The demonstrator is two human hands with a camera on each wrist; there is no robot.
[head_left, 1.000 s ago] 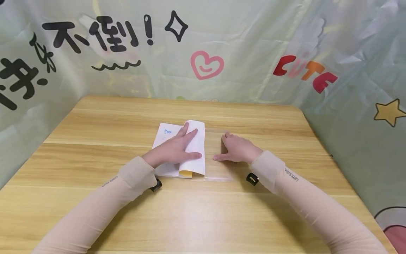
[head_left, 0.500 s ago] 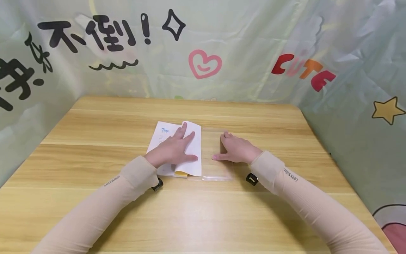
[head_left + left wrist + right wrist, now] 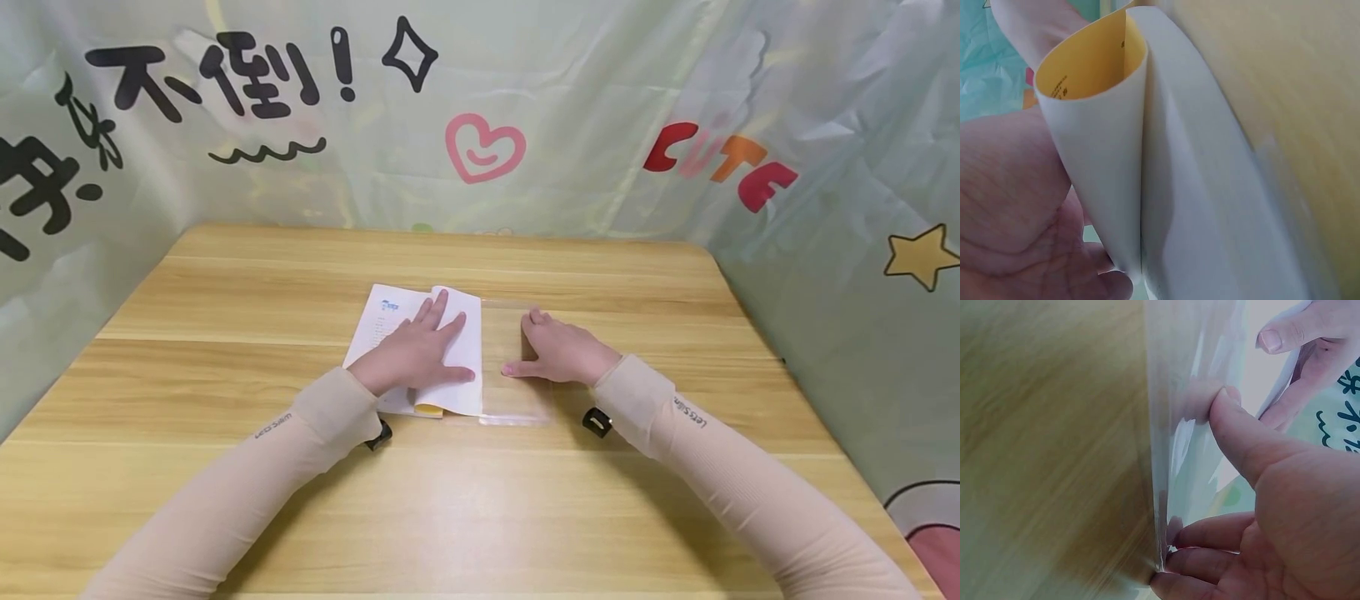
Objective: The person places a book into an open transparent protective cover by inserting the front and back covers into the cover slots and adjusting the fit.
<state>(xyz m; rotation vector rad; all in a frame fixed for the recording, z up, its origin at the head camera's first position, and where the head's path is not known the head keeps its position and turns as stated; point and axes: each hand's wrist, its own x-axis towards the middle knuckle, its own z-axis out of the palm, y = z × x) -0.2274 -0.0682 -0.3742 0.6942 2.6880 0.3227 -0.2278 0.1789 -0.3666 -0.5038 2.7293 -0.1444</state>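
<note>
A thin book (image 3: pixel 378 321) lies on the table with white pages up and its cover flap (image 3: pixel 468 342) curled over them toward the right. My left hand (image 3: pixel 412 354) rests spread on this flap, its thumb near the flap's right edge. In the left wrist view the flap's yellow inside (image 3: pixel 1094 65) shows within the curl. Clear plastic film, apparently a book jacket (image 3: pixel 517 408), extends from the flap to the right. My right hand (image 3: pixel 566 350) touches it, and in the right wrist view thumb and fingertips lie against the transparent sheet (image 3: pixel 1179 462).
The wooden table (image 3: pixel 480 508) stretches around the book on all sides. A printed cloth backdrop (image 3: pixel 585 108) hangs along its back and sides. Black wrist cameras sit under both cuffs, the right one (image 3: pixel 597 422) close to the table.
The book has slid slightly left under my left hand. In the last half second that hand and the flap's edge have shifted a little right. My right hand has stayed in place.
</note>
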